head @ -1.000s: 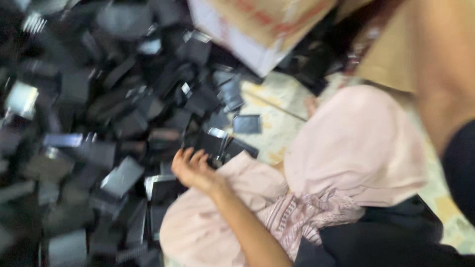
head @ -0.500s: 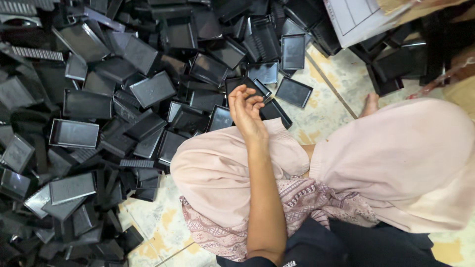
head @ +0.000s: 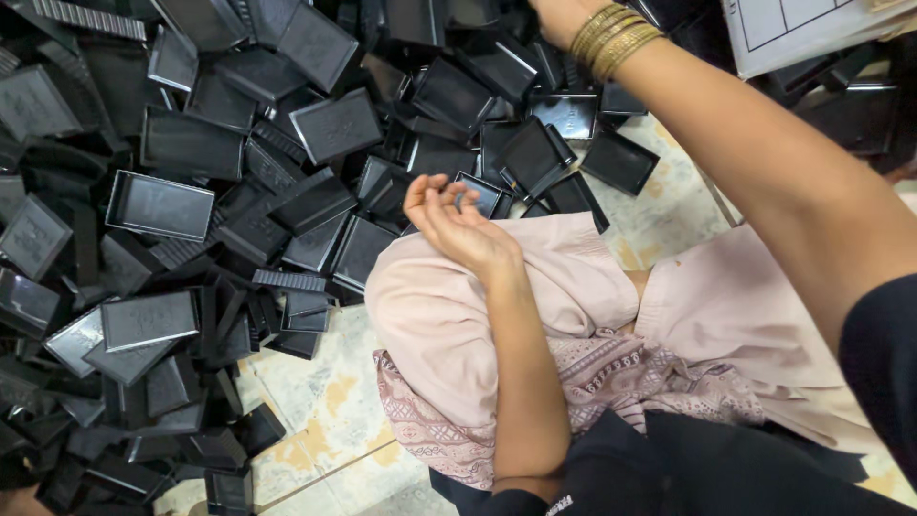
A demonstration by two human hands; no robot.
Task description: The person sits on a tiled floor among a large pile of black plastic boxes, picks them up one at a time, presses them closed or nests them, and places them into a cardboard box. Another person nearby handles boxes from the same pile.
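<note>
— What lies nearest?

— A knee in pale pink cloth [head: 449, 325], with a patterned hem below it. A patch of bare tiled floor [head: 330, 397] sits left of the knee; that and a strip by the right thigh are the only open room.

— And the left hand?

— The left hand [head: 454, 225] rests on the knee at the edge of the pile, palm up, fingers [head: 430, 191] loosely curled and apart, holding nothing. A small black tray [head: 482, 196] lies just beyond the fingertips, tilted, its long side running up to the right.

— The right hand?

— The right hand [head: 559, 11] reaches far out over the heap, gold bangles [head: 611, 43] on the wrist. The top edge cuts it off, so I cannot tell whether it grips anything.

— The rest?

— A heap of black trays [head: 191, 191] fills the left and top, overlapping at every angle; many are half buried. A white box [head: 802, 33] is cropped at the top right corner.
</note>
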